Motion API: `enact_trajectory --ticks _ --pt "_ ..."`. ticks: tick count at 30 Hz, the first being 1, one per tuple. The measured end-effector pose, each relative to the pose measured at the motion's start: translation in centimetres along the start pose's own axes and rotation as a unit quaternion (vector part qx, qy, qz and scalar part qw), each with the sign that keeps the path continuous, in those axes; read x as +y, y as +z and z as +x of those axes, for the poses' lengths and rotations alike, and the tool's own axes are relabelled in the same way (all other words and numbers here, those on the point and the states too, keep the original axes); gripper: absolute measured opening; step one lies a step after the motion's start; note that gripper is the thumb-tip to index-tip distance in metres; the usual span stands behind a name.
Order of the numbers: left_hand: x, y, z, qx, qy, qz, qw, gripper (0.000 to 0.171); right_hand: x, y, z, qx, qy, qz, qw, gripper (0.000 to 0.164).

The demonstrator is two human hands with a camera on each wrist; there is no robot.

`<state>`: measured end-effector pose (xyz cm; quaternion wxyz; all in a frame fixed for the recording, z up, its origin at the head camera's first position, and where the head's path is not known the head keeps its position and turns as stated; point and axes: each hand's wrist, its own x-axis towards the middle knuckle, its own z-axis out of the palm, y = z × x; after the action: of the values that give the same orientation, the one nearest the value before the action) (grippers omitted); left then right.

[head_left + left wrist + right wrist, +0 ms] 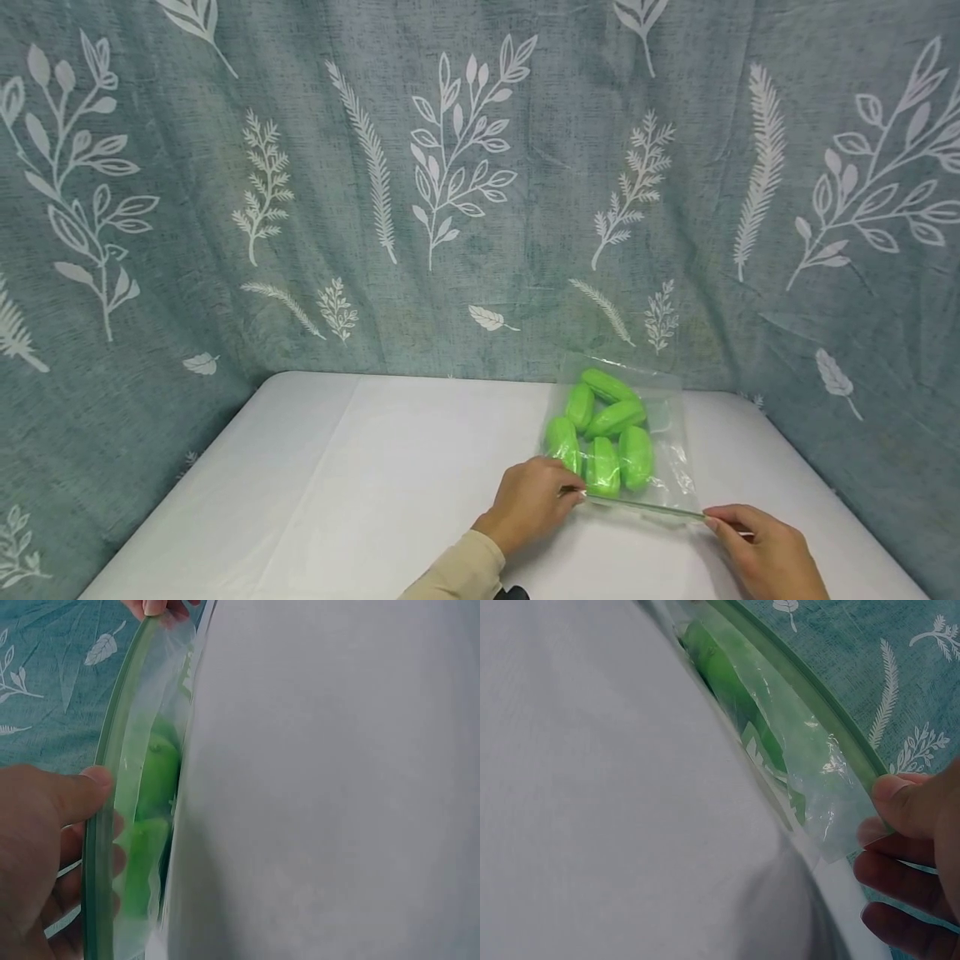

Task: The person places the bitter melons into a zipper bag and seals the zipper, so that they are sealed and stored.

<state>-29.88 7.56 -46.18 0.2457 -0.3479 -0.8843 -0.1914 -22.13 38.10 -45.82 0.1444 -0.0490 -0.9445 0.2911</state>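
Note:
A clear zip bag (667, 433) lies on the white table (360, 492) with several bright green oval pieces (603, 433) inside. Its zip strip (645, 506) faces me. My left hand (528, 504) pinches the strip's left end, thumb on top (82, 795) of the green strip (101, 825). My right hand (765, 550) pinches the strip's right end (870, 802), thumb (907, 806) over the bag's corner. The green pieces (154, 817) show through the plastic (727, 667) in both wrist views.
A teal cloth with white leaf prints (450, 167) hangs behind and around the table. The table's left half (300, 483) is bare white cover. A beige sleeve (461, 575) covers my left forearm.

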Motion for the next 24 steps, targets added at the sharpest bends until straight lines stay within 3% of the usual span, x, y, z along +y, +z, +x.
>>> enact_trajectory --ticks 9,24 --pt "-1.0 -0.3 -0.3 -0.006 -0.002 -0.014 0.9999 0.009 0.3 0.0 0.1 -0.008 0.0 -0.002 1.0 0.024" --pt "-2.0 -1.0 -0.9 -0.012 -0.013 -0.025 0.9995 0.007 0.6 0.4 0.1 0.028 -0.004 -0.015 0.999 0.016"
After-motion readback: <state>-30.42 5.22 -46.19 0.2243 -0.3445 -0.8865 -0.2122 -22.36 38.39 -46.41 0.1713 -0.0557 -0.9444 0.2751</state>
